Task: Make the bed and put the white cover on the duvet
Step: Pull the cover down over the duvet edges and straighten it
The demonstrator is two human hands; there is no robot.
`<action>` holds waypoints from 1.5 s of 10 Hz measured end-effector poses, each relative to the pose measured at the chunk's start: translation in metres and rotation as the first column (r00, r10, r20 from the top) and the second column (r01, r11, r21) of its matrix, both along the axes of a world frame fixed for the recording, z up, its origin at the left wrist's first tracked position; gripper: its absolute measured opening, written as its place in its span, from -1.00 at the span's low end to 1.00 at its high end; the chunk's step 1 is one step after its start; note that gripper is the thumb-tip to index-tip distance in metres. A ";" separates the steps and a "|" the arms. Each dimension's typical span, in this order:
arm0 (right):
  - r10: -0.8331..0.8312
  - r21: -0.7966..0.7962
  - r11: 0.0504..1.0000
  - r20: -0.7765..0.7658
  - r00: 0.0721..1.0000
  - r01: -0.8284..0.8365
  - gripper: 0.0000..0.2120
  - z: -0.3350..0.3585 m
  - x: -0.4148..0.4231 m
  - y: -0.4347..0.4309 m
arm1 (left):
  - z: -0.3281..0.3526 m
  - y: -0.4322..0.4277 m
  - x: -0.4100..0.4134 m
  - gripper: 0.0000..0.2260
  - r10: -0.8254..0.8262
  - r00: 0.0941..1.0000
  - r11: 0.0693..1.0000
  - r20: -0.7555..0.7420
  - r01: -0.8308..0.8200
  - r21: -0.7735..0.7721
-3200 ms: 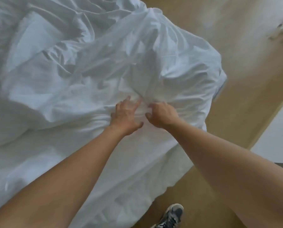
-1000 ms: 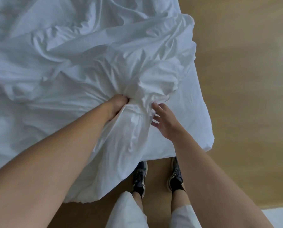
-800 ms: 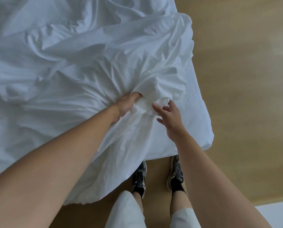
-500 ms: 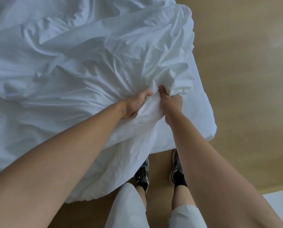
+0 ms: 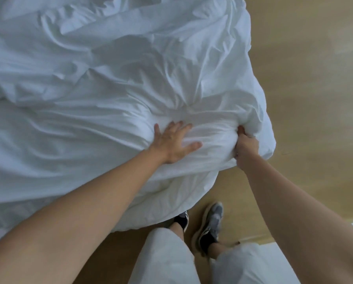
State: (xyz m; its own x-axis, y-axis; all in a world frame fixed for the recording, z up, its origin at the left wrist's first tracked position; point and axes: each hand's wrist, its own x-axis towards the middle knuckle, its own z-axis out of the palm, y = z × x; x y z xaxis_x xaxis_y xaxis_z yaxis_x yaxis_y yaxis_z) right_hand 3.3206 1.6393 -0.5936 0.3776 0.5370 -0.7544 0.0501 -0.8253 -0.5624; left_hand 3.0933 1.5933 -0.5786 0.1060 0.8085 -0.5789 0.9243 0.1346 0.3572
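Near corner of bed (image 5: 5,226): white cover (image 5: 114,124) lies bunched here, edge overhanging toward my feet; how far the duvet is in, I can't tell.
Right hand (image 5: 246,148): fist clamped on a wad of cover at the corner, probably to tug it square.
Left hand (image 5: 173,143): fingers spread flat, pressing the cover down, likely anchoring the filling.
Floor (image 5: 315,89): wood, my shoes (image 5: 209,228) just beside the overhang.

The right hand (image 5: 246,146) has its fingertips buried in the white cover (image 5: 130,89). The cover's overhang half hides one shoe (image 5: 183,219).
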 end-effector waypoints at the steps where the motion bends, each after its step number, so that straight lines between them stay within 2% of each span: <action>1: 0.015 0.001 1.000 -0.074 0.997 -0.015 -0.60 0.002 -0.010 -0.010 | -0.004 -0.047 0.000 0.10 -0.133 0.990 0.991 -0.055 0.133 -0.009; 2: 0.091 0.165 0.983 -0.048 0.995 -0.082 -0.75 0.013 -0.026 -0.010 | -0.008 -0.071 0.023 0.28 -0.060 0.993 0.998 -0.098 0.059 -0.009; 3: 0.195 0.312 0.924 0.114 0.974 -0.222 -0.75 0.024 -0.047 -0.010 | -0.008 -0.086 0.059 0.06 0.104 0.985 0.979 -0.138 -0.077 0.186; 4: 0.289 0.333 0.879 0.194 0.938 -0.340 -0.75 0.038 -0.062 -0.014 | 0.000 -0.098 0.068 -0.45 0.325 0.945 0.916 -0.039 -0.304 0.261; 5: 0.341 0.285 0.878 0.190 0.921 -0.384 -0.78 0.053 -0.072 -0.018 | 0.023 -0.084 0.042 -0.63 0.405 0.913 0.883 0.050 -0.405 0.237; 6: 0.349 0.281 0.883 0.140 0.927 -0.375 -0.89 0.073 -0.075 -0.014 | 0.060 -0.057 0.009 -0.66 0.428 0.899 0.862 0.092 -0.437 0.256; 7: 0.341 0.242 0.898 0.148 0.928 -0.368 -0.86 0.105 -0.089 -0.002 | 0.094 -0.035 -0.015 -0.65 0.420 0.898 0.860 0.129 -0.440 0.259; 8: 0.340 0.146 0.927 0.056 0.939 -0.345 -0.81 0.134 -0.109 0.017 | 0.124 -0.017 -0.033 -0.63 0.391 0.910 0.860 0.135 -0.414 0.299; 9: 0.282 0.001 0.957 -0.260 0.923 -0.292 -0.48 0.168 -0.130 0.040 | 0.160 0.010 -0.049 -0.65 0.324 0.936 0.864 0.135 -0.352 0.362; 10: 0.250 -0.110 0.942 -0.399 0.882 -0.317 -0.26 0.195 -0.150 0.071 | 0.195 0.041 -0.066 -0.71 0.184 0.978 0.873 0.094 -0.207 0.442; 11: 0.321 -0.105 0.906 -0.456 0.830 -0.409 -0.53 0.208 -0.169 0.096 | 0.219 0.060 -0.080 -0.70 0.071 0.995 0.884 0.065 -0.093 0.458; 12: 0.366 0.001 0.919 -0.377 0.851 -0.394 -0.76 0.221 -0.194 0.118 | 0.230 0.071 -0.100 -0.65 0.204 0.973 0.865 0.111 -0.233 0.445; 13: 0.368 0.147 0.930 -0.345 0.864 -0.338 -0.66 0.230 -0.225 0.151 | 0.227 0.075 -0.124 -0.58 0.439 0.876 0.768 0.199 -0.481 0.422; 14: 0.397 0.242 0.913 -0.342 0.852 -0.328 -0.61 0.247 -0.262 0.180 | 0.212 0.048 -0.145 -0.11 0.595 0.796 0.769 0.111 -0.605 0.207; 15: 0.211 0.220 0.969 -0.497 0.842 -0.113 -0.57 0.250 -0.299 0.203 | 0.182 -0.003 -0.175 -0.05 0.609 0.772 0.788 -0.180 -0.615 0.029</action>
